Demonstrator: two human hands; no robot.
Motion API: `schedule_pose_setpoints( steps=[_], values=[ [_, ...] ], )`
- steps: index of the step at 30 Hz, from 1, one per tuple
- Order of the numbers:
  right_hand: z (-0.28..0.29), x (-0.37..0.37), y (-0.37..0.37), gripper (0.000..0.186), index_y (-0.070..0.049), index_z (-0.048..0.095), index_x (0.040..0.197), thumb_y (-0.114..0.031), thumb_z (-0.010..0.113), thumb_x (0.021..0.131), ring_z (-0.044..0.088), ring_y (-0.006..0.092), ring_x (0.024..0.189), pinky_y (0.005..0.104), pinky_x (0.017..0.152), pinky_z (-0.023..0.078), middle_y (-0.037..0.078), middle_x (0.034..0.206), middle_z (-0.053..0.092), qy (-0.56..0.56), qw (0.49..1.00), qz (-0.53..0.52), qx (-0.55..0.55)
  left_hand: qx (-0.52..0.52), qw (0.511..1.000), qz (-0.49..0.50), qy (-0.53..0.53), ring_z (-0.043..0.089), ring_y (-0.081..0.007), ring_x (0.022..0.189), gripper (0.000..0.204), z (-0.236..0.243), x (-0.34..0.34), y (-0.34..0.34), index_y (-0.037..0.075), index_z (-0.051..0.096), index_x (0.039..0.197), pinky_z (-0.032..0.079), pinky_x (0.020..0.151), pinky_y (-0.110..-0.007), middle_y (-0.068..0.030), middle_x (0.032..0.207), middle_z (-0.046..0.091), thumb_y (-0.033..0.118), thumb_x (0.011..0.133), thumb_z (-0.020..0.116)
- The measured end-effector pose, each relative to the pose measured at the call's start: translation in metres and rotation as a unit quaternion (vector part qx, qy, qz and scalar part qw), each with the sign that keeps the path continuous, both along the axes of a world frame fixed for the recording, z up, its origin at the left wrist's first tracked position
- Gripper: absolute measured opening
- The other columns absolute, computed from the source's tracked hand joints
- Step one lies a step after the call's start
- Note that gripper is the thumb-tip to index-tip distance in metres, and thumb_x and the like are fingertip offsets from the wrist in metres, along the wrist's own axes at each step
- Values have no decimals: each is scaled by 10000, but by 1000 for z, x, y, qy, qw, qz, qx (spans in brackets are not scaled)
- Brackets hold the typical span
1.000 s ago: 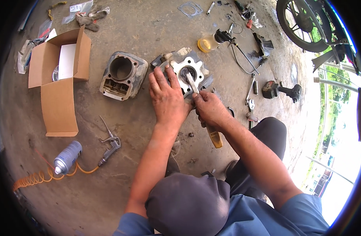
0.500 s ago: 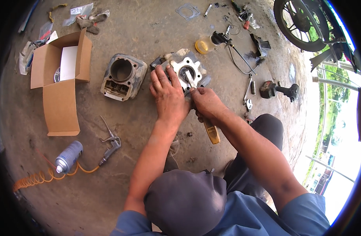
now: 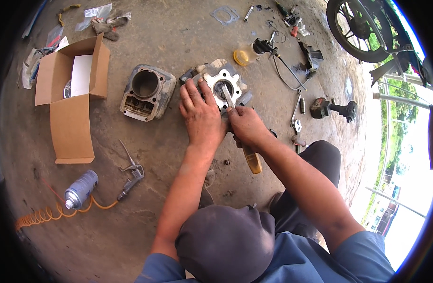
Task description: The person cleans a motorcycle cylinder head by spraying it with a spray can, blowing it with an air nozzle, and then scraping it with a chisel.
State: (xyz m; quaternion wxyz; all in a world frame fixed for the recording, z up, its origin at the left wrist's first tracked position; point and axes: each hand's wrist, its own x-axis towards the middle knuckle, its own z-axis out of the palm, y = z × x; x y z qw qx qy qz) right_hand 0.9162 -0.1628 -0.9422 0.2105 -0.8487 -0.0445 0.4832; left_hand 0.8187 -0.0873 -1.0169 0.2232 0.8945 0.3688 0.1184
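Clock directions run from the metal engine part (image 3: 225, 77), twelve at the top of the view. It rests on the concrete floor (image 3: 188, 37) in front of the person, its bright lobed rim facing up around a round hole. The left hand (image 3: 199, 114) lies on its edge from seven to nine, fingers nearly straight and a little apart; its grip underneath cannot be told. The right hand (image 3: 248, 126), at five, is closed around a flat tool (image 3: 252, 162), whose yellow handle points to five and whose blade crosses the rim with its tip over the hole. Whether the tip touches anything inside is too small to tell.

At nine the cylinder block (image 3: 156, 99) stands near, a narrow strip of floor between it and the left hand. Farther out at nine, a cardboard box (image 3: 71, 132) has a long flap stretching toward six. The air gun (image 3: 135, 172) and spray can (image 3: 82, 188) lie between seven and eight, well apart from both hands. A yellow jar (image 3: 241, 57) sits just beyond the part's edge at one; a wide stretch of floor runs past it to the gasket (image 3: 224, 15) at twelve. The adjustable wrench (image 3: 297, 125) lies at four, with the person's knee (image 3: 322, 162) bounding the right forearm's outer side.
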Motion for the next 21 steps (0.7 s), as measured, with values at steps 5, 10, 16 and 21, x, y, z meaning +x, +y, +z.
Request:
schedule_pose_setpoints(
  steps=[5,10,16,21],
  values=[
    [8,2,-9,472,52,650,1163,-403,525,1150,715,286,618,455,567,603,166,786,688,11,1000,22,-3,-20,1000,-1,-7,325,-519,1570,1155,6,-3,0,-92,354,1630,351,1248,-623,-352,1673,332,450,788,930],
    [10,10,-20,463,51,661,1183,-384,507,1147,751,333,650,482,600,619,214,840,739,-51,993,110,-2,-41,999,7,-3,316,-511,1581,1268,10,-1,-1,-69,342,1638,356,1250,-620,-331,1684,327,547,728,975],
    [1,11,-18,441,49,661,1172,-362,503,1150,748,333,634,472,586,621,218,845,744,-47,996,79,-13,-34,999,4,-6,300,-512,1588,1302,5,0,-2,-61,311,1650,367,1240,-627,-329,1696,294,573,725,972],
    [-3,8,-22,422,35,662,1162,-359,511,1152,724,306,594,449,563,615,191,811,724,-24,998,59,9,-37,999,5,7,303,-514,1588,1282,9,-3,-2,-68,324,1641,373,1240,-622,-334,1690,304,552,729,978]
  ],
)
